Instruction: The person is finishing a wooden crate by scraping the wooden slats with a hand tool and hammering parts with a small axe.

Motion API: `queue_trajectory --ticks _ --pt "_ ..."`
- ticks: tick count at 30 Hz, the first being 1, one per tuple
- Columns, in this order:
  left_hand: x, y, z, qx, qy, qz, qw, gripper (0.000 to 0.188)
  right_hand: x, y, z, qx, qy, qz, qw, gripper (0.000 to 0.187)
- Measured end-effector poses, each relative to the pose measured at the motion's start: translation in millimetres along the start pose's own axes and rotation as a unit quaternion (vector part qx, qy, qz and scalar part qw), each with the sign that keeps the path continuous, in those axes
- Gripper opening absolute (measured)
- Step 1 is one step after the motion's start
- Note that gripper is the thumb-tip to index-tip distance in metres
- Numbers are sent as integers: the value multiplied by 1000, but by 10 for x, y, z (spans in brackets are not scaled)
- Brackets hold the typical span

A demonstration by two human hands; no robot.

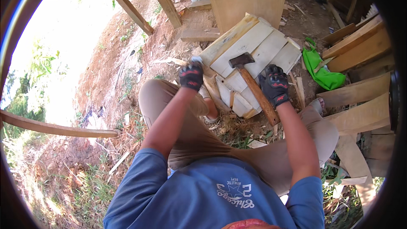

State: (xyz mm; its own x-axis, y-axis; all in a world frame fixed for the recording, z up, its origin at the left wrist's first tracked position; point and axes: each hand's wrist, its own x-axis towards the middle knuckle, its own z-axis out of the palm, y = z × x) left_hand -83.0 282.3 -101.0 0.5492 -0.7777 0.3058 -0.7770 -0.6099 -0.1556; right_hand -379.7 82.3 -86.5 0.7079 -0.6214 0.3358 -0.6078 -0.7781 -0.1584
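A hammer (254, 87) with a blocky dark metal head and a long wooden handle lies across a panel of pale wooden boards (237, 44) in front of me. To the right of its handle, my right hand (274, 84), in a black and red glove, rests on the boards, fingers bent and thumb apart, with nothing seen in it. My left hand (191, 76), gloved alike, is closed at the panel's left edge. Something small and whitish (196, 59) shows at its fingertips, too unclear to name. Short wood pieces (239, 101) lie at the panel's near end, between my legs.
A large plywood sheet (248, 0) stands behind the panel. At right are a bright green bag (322, 68) and stacked planks (360, 89). A wooden frame (165, 4) rises at far left; a curved wooden pole (59, 128) juts in. Wood scraps litter the soil.
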Motion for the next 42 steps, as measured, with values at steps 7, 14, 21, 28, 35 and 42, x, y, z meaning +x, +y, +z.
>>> queue_trajectory --ticks 7,14,21,28,35,42 --pt "-227 597 -39 -22 -68 92 993 32 -4 88 -37 -20 -11 5 1000 37" --pt "-410 943 18 45 -19 108 993 42 -28 138 -13 -15 -4 7 1000 35" --pt "-170 771 13 31 -54 95 993 23 -40 141 16 9 7 -8 1000 35" --pt "-24 397 -116 57 -96 64 992 19 -76 124 -42 16 14 -19 1000 34" --pt "-327 872 55 136 -15 108 985 28 -91 153 -17 -9 20 -17 1000 35" --pt "-1 865 -91 70 -113 33 991 23 -96 179 -70 1 32 -17 999 33"
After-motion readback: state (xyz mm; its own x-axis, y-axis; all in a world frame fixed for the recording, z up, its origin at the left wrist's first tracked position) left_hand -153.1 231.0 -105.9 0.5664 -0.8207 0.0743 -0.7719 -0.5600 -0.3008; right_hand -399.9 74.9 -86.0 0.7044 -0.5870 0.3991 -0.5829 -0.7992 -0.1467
